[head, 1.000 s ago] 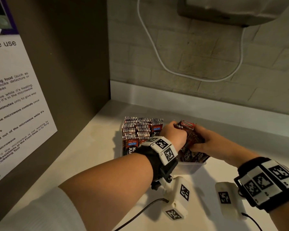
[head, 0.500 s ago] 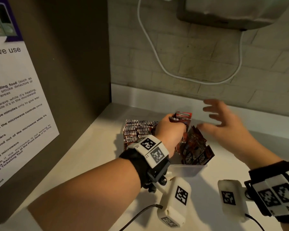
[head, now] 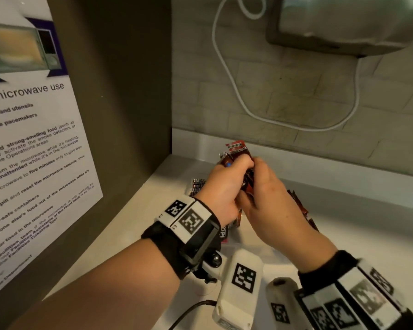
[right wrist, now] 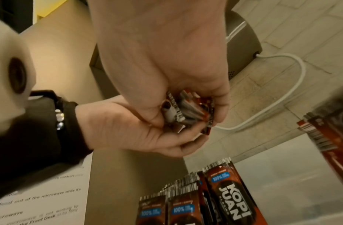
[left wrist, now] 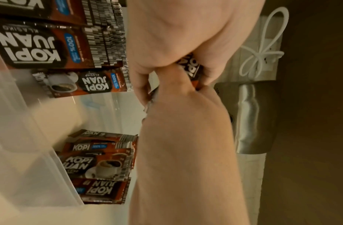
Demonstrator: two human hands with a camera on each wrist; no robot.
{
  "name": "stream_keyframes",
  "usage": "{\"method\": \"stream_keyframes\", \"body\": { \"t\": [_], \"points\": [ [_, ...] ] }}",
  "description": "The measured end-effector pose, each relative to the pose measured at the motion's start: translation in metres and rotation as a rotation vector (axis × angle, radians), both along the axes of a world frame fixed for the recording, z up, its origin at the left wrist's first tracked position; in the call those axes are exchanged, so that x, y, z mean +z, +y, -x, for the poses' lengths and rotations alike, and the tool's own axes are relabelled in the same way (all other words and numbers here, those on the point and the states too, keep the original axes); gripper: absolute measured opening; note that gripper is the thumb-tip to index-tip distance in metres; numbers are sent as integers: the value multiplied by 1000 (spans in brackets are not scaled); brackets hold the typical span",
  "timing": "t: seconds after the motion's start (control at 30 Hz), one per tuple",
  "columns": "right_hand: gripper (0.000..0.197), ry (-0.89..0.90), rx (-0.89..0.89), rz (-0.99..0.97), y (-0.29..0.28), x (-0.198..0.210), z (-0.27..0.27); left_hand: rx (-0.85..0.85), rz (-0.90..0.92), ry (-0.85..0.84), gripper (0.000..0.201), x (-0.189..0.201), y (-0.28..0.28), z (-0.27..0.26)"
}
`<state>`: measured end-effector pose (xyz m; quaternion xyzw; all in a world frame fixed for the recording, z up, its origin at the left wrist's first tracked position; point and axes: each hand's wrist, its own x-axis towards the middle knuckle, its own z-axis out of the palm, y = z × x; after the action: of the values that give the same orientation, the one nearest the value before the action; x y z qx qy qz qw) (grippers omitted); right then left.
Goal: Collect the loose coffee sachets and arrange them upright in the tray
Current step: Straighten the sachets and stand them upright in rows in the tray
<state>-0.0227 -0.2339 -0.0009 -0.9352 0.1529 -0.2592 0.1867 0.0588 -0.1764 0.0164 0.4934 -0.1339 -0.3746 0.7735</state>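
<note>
Head: left hand [head: 224,186] and right hand [head: 270,198] both curl fingers around a sachet bundle [head: 236,150] above the tray, long axis roughly upright; "microwave use" poster [head: 34,139] left.
Left wrist: racked sachets [left wrist: 51,50] read "KOPI JUAN KLASIKO 100%".
Right wrist: bundle ends pinched; cable [right wrist: 282,97] behind.

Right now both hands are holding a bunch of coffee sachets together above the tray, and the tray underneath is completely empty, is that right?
Not quite. Both the left hand and the right hand do hold the bunch of sachets above the tray, but the tray is not empty. The left wrist view shows sachets already standing in it, with a second group further along.
</note>
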Motion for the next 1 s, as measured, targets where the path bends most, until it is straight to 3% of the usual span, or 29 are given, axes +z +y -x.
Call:
{"method": "stream_keyframes", "body": {
  "t": [0.1, 0.17, 0.27, 0.37, 0.43, 0.5, 0.63, 0.77, 0.9, 1.0],
  "points": [
    [47, 23, 32, -1, 3, 0, -3, -53, -37, -62, 19, 3, 8, -2],
    [38, 21, 42, -78, -1, 3, -4, -127, -54, -109, 15, 3, 15, -6],
    [18, -80, 87, -410, -5, 9, -4, -162, -43, -159, 14, -1, 27, -14],
    [14, -156, 151, -821, 2, 15, -5, -130, -58, -222, 18, -6, 33, -20],
    [18, -147, 241, -1069, 12, 17, -7, -163, -17, -153, 26, -8, 35, -21],
    [22, -91, 304, -1177, 23, 19, -11, -203, 92, -17, 25, -4, 40, -20],
    [23, -59, 286, -1238, 33, 17, -19, -101, 286, 89, 12, -5, 42, -25],
    [15, -93, 249, -1188, 34, 13, -25, 168, 245, -40, 4, -7, 38, -29],
    [15, -82, 245, -935, 38, 2, -32, 384, 325, -193, 61, -14, 36, -35],
    [17, -64, 276, -815, 42, 1, -34, 331, 337, -249, 56, -16, 38, -35]
  ]
}}
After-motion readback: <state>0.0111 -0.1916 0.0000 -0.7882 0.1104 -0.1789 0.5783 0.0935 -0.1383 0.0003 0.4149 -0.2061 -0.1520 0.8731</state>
